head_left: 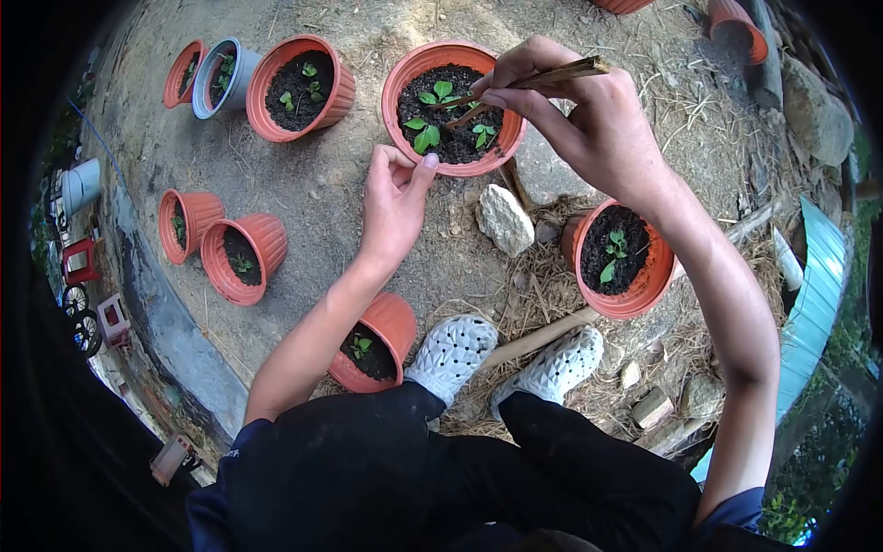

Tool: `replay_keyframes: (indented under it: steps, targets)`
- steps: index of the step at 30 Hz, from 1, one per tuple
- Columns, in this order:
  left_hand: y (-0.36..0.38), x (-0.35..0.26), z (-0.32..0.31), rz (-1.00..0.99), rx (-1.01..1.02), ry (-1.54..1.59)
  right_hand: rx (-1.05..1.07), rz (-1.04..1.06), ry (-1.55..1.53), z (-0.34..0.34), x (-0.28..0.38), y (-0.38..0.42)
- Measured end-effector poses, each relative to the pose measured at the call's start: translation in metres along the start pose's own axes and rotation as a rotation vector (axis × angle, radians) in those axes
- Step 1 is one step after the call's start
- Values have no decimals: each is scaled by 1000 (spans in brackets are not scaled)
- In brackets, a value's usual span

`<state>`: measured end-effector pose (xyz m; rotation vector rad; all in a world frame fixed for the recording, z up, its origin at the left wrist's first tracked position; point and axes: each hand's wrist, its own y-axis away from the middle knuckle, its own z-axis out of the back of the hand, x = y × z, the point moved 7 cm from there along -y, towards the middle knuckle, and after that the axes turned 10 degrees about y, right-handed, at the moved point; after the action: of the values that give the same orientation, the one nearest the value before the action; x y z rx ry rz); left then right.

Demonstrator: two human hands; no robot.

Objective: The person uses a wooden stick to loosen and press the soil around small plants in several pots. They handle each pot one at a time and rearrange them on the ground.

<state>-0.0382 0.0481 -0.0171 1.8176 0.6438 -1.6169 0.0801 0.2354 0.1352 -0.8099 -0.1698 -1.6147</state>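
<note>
An orange plastic flowerpot of dark soil stands in front of me with several small green seedlings in it. My left hand grips its near rim, thumb on the edge and fingers curled beside the wall. Over the far right of the same pot, my right hand is closed around a pair of brown wooden sticks, held like chopsticks. Their two tips reach down among the seedlings, close to the soil, a little apart from each other.
More potted seedlings stand around: an orange pot and a grey-blue pot at the left, another pot at the right, one pot by my feet. Rocks, straw and a wooden handle lie near my white clogs.
</note>
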Motion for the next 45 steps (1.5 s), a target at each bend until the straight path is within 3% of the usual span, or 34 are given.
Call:
replay_keyframes:
  steps: [4, 6, 9, 12, 17, 19, 27, 29, 32, 36, 39, 41, 45]
  targets:
    - [0, 2, 2, 37, 12, -46, -108, 15, -49, 7, 2, -9]
    - [0, 4, 1, 65, 31, -67, -162, -7, -241, 8, -1, -14]
    - [1, 4, 0, 66, 29, -63, -169, -190, -183, 3, 0, -13]
    - [0, 5, 1, 65, 25, -63, -249, -173, -158, -11, 2, -8]
    - [2, 2, -1, -10, -18, -17, -248, -288, -39, -12, -10, -7]
    - [3, 3, -1, -3, -21, -2, -218, -231, -174, -19, -8, -8]
    - [4, 3, -1, -8, -15, 8, -286, -276, -204, -25, -13, -11]
    - [5, 7, -1, 82, 17, -34, -272, -280, -276, -24, -11, -13]
    - [6, 7, -2, 53, 16, -42, -353, -394, -149, -3, -12, -14]
    - [6, 9, -1, 31, 20, -62, -225, -464, -221, -7, -14, -15]
    - [7, 10, -3, 33, 23, -55, -260, -479, -281, -10, -22, -13]
    - [7, 8, -3, 18, 23, -59, -423, -460, -339, -6, -25, -11]
    - [8, 7, -5, 7, 25, -44, -416, -452, -351, -6, -27, -9]
